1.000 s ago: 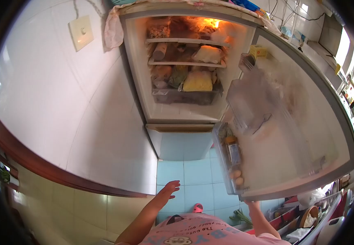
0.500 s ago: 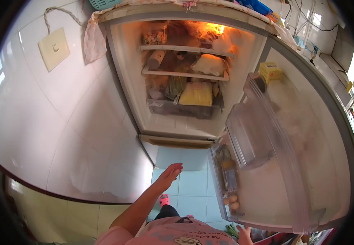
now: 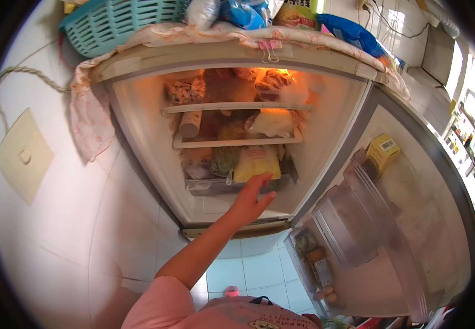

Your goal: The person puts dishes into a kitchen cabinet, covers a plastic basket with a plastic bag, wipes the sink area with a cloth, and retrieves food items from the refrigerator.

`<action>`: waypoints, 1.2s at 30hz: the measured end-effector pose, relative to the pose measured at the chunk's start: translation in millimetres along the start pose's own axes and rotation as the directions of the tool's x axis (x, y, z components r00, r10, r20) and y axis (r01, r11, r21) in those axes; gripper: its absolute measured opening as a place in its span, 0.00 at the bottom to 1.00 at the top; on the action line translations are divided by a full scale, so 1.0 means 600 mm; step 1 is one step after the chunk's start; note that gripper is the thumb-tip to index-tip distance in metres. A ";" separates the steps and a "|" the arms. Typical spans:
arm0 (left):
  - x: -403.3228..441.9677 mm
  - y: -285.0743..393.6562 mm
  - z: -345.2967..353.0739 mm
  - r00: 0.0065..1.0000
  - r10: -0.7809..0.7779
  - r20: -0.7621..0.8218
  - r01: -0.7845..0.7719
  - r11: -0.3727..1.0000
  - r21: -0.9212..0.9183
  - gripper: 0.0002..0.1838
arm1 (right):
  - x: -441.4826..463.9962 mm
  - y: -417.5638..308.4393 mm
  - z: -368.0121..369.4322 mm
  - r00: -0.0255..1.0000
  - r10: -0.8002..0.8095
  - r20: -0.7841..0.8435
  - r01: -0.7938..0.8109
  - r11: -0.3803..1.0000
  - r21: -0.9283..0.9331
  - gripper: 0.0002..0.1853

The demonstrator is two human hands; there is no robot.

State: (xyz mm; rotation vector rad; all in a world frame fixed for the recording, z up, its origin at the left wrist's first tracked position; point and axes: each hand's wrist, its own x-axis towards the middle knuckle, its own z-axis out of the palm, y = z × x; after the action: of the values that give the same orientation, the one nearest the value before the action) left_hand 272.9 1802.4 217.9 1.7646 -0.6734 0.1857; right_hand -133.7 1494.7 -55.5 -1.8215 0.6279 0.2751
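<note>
My left hand (image 3: 253, 202) reaches into an open fridge, thumb and fingers apart, holding nothing. Its fingertips overlap the lower edge of a plastic bag with yellow contents (image 3: 256, 163); whether they touch it I cannot tell. That bag sits in the clear drawer (image 3: 210, 187) at the bottom of the fridge. Beside it on the left is a bag of greens (image 3: 224, 160). On the shelf above are a white plastic bag (image 3: 272, 123) and a pale cylindrical packet (image 3: 190, 124). My right hand is out of view.
The fridge door (image 3: 424, 219) stands open on the right, holding a yellow box (image 3: 382, 151), clear bins and eggs (image 3: 329, 294). A turquoise basket (image 3: 122, 24) and several packets rest on the cloth-covered top (image 3: 193, 37). A tiled wall (image 3: 51, 236) closes in on the left.
My left hand has risen from above the floor into the fridge, up to the yellow bag. My right hand has left the view. The camera has moved closer and shows the fridge top.
</note>
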 end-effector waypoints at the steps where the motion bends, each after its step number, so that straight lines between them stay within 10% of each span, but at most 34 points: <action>1: 0.012 -0.013 0.004 1.000 -0.006 0.014 0.006 1.000 -0.013 0.27 | 0.000 -0.004 0.007 1.000 0.011 0.000 -0.011 0.999 0.032 0.11; 8: 0.211 -0.131 -0.019 0.946 0.203 -0.252 -0.027 0.826 0.562 0.44 | 0.049 0.016 0.037 0.998 0.050 -0.035 -0.030 0.901 0.432 0.11; 11: 0.322 -0.126 -0.038 0.955 0.219 -0.201 -0.005 0.687 0.727 0.49 | 0.030 -0.112 0.056 0.995 -0.035 -0.093 0.038 0.999 0.030 0.10; 18: 0.450 -0.234 -0.078 0.923 0.358 0.144 -0.383 0.808 0.448 0.35 | 0.030 -0.088 0.068 0.980 -0.136 -0.147 0.123 0.988 -0.095 0.10; 24: 0.458 -0.204 -0.083 0.938 0.268 0.221 -0.318 0.919 0.234 0.31 | 0.029 -0.026 0.070 0.953 -0.120 -0.277 0.097 0.991 -0.095 0.07; 30: 0.439 -0.152 -0.088 0.930 0.260 0.258 -0.358 0.794 0.492 0.31 | 0.033 -0.056 0.071 0.966 -0.108 -0.235 0.103 0.994 -0.035 0.08; 36: 0.408 -0.144 -0.046 0.784 0.544 0.299 -0.509 0.289 0.810 0.34 | 0.033 -0.116 0.073 0.945 -0.251 -0.208 0.219 0.962 -0.162 0.10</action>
State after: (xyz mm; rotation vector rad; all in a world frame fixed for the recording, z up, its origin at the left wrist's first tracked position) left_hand 525.5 1757.5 265.8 2.4083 -1.2929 1.2378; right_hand -74.3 1545.7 -23.5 -2.0577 0.5510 -0.0542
